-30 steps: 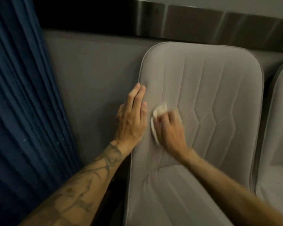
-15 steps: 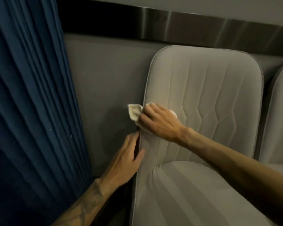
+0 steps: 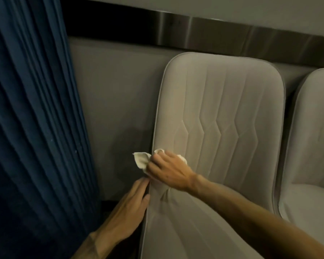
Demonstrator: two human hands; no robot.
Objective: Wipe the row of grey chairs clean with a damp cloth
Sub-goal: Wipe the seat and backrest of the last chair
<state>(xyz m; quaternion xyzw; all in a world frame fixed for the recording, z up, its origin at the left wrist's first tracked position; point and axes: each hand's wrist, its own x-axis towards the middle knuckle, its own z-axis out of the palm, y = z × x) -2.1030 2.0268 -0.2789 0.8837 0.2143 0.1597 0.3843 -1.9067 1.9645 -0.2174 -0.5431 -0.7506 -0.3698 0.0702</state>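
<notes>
White and crumpled, a cloth [image 3: 141, 159] is bunched under the curled fingers of a person's right hand [image 3: 168, 171], which grips it against the left edge of a grey chair [image 3: 223, 128], low on the backrest near the seat. One corner of the cloth pokes out past the fingertips, beyond the chair's piped edge. Just below those fingers the left hand [image 3: 127, 208] lies flat along the same edge, fingers straight and relaxed, holding nothing, its tips close to the right hand. To the right of both hands stands a second grey chair [image 3: 310, 146]. Left of the fingers hangs a pleated dark blue curtain [image 3: 26, 128], with a grey wall panel [image 3: 116, 100] behind and a brushed metal strip [image 3: 232, 32] above.
</notes>
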